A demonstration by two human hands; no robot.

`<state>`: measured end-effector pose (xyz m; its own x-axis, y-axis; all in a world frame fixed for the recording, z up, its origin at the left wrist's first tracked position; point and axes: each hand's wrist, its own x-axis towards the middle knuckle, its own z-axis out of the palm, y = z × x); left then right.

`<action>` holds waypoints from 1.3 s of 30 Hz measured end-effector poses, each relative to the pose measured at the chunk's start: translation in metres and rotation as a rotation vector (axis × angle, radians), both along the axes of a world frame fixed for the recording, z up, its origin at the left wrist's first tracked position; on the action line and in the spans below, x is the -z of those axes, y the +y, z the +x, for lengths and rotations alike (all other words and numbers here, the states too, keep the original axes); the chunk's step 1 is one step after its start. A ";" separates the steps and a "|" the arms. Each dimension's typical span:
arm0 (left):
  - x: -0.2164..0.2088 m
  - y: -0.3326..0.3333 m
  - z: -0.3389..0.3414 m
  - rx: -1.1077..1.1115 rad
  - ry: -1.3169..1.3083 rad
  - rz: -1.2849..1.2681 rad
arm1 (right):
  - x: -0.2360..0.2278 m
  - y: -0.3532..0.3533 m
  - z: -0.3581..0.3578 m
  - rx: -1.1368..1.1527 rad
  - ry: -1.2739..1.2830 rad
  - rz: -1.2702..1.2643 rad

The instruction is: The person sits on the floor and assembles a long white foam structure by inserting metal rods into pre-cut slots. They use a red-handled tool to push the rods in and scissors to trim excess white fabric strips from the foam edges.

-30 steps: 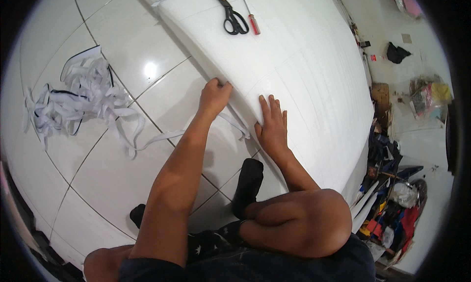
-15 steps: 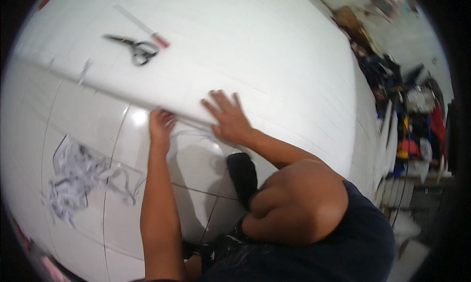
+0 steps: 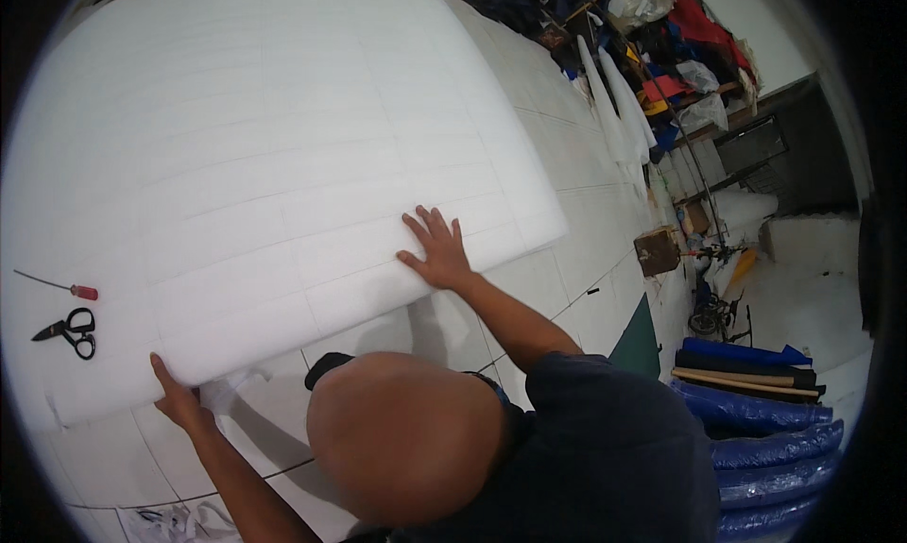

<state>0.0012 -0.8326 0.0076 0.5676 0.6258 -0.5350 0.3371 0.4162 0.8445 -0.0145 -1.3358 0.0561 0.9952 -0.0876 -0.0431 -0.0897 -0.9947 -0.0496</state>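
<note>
A wide, thick white padding sheet (image 3: 302, 137) with faint lines across it lies before me. My left hand (image 3: 182, 403) is at its near edge on the left, one finger up against the side; the hand seems to grip the edge, the other fingers partly hidden. Farther right, my right hand (image 3: 439, 252) rests on top near the same edge, fingers spread, holding nothing. On the sheet's left part lie black-handled scissors (image 3: 65, 328) and, just beyond them, a tool with a red handle (image 3: 84, 293) and a long thin shaft.
My bent knee (image 3: 406, 439) is close to the sheet's near edge. White strips (image 3: 194, 522) lie on the tiled floor at lower left. Blue wrapped rolls (image 3: 756, 415) are stacked at right, near a green panel (image 3: 639, 343). Clothes and bags (image 3: 675, 80) crowd the far right.
My view has swung to the right, so the scissors and red-handled tool now appear far left. Along the near edge, my hands are farther apart. My right hand still lies spread on the sheet.
</note>
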 end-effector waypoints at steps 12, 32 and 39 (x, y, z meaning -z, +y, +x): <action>-0.022 -0.006 0.008 -0.140 0.244 0.065 | 0.008 -0.061 0.021 0.249 -0.164 0.001; -0.016 -0.010 0.024 -0.363 0.121 0.426 | -0.037 0.307 0.093 -0.994 -0.134 0.314; -0.001 -0.008 0.011 -0.436 -0.066 0.018 | -0.001 0.309 0.088 -0.994 -0.066 0.141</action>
<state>0.0119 -0.8404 0.0085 0.2808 0.8231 -0.4936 0.0781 0.4929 0.8665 0.0733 -1.0271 0.0575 0.6151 0.7855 0.0687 0.7849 -0.6017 -0.1478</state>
